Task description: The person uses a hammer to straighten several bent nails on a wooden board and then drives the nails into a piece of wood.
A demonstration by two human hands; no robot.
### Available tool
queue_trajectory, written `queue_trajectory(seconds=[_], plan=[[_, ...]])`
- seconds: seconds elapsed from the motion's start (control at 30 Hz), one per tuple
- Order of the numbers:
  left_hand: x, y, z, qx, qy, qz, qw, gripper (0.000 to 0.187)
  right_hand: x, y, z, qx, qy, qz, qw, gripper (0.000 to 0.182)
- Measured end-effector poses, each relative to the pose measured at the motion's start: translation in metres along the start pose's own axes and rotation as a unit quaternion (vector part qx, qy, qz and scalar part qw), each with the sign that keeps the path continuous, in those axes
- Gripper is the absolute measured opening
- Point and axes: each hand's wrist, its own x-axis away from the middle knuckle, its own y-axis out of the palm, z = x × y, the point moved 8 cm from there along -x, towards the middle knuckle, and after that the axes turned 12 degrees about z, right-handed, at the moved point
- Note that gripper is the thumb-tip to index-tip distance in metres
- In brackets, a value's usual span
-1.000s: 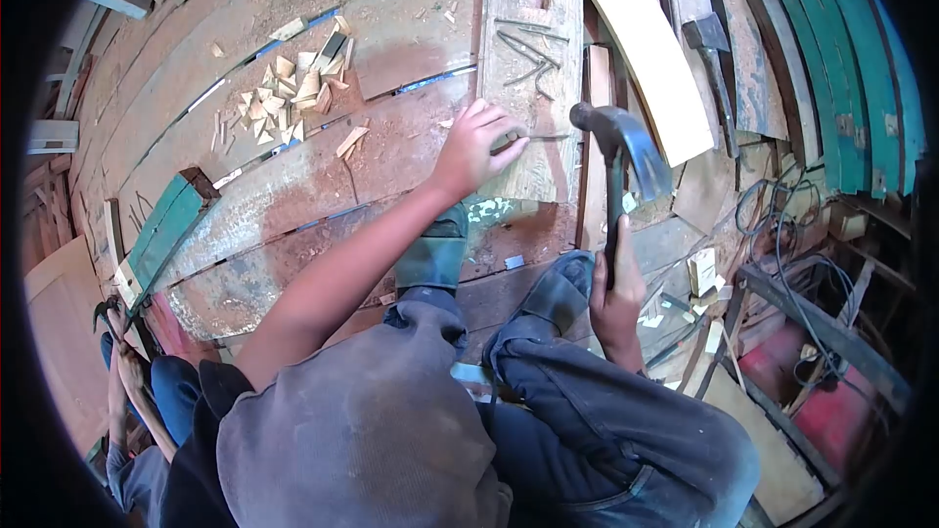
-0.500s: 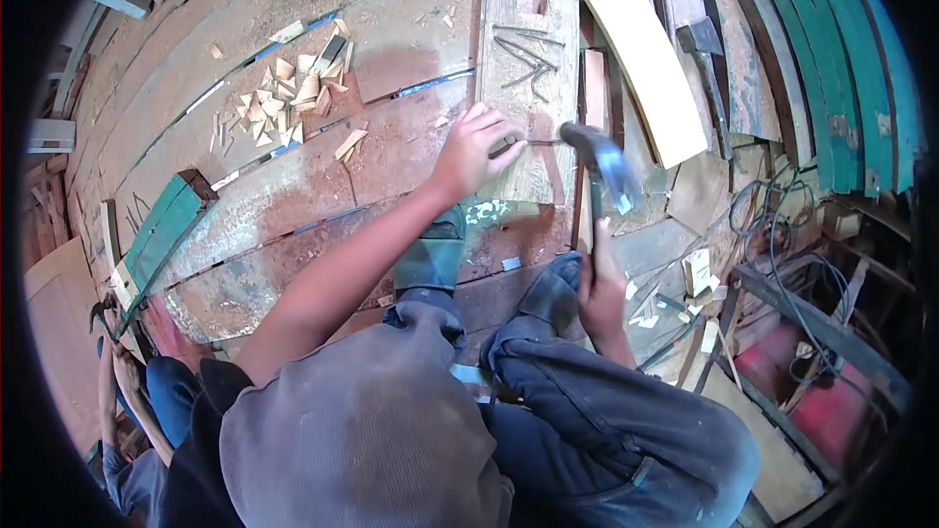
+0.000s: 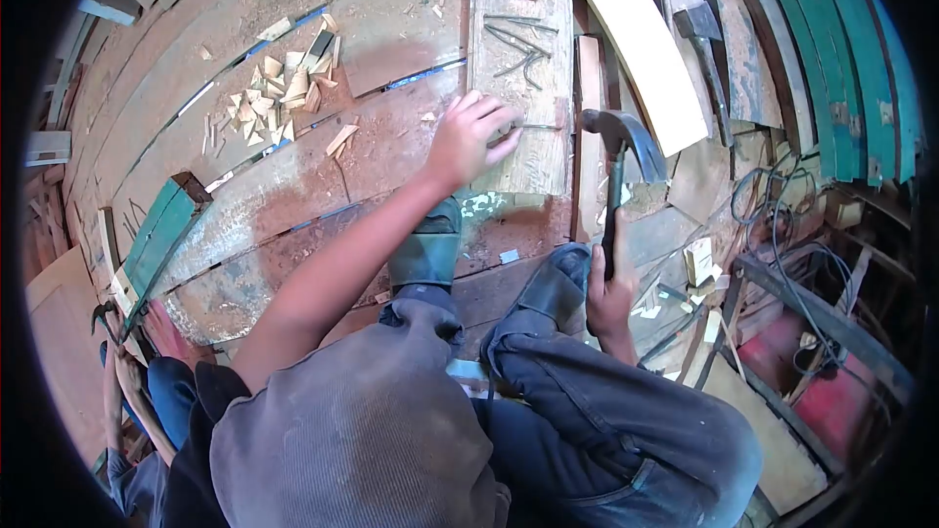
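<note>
Left grip [image 3: 474, 137] pinches nail [image 3: 542, 126] over board [image 3: 536, 164]; right grip [image 3: 612, 298] wraps hammer [image 3: 622, 135]; dusty plank floor [image 3: 396, 132].

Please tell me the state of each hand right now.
Left hand: closed, pinching a nail.
Right hand: closed around the handle of a hammer.

Dusty plank floor [image 3: 401, 117] in cool, uneven light.
Narrow gaps between its long boards show bright blue in places; reddish-brown dust and whitish worn patches mottle the surface. Along the floor's upper right edge runs a green slatted surface [image 3: 831, 59], wall or stacked boards, hard to tell. A broad tan panel [image 3: 68, 323] stands near the lower left corner.
</note>
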Motion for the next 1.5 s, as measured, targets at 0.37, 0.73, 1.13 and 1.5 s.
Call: queue_trajectory(seconds=[0.37, 0.73, 1.13, 1.5], plan=[[0.001, 0.003, -0.003, 0.000, -0.031, -0.007, 1.000, 0.013, -0.004, -0.004, -0.021, 0.005, -0.045, -0.003, 0.999, 0.052], [0.006, 0.002, -0.004, 0.015, -0.018, 0.012, 1.000, 0.013, -0.013, -0.007, -0.037, 0.017, -0.102, 0.010, 0.995, 0.058], [0.005, 0.003, -0.007, 0.023, -0.047, -0.008, 0.999, 0.012, -0.012, -0.016, -0.025, 0.064, -0.056, -0.007, 0.996, 0.057], [0.003, 0.003, -0.004, 0.034, -0.049, -0.009, 0.998, 0.011, -0.028, -0.014, -0.015, 0.059, 0.020, -0.058, 0.996, 0.063]])
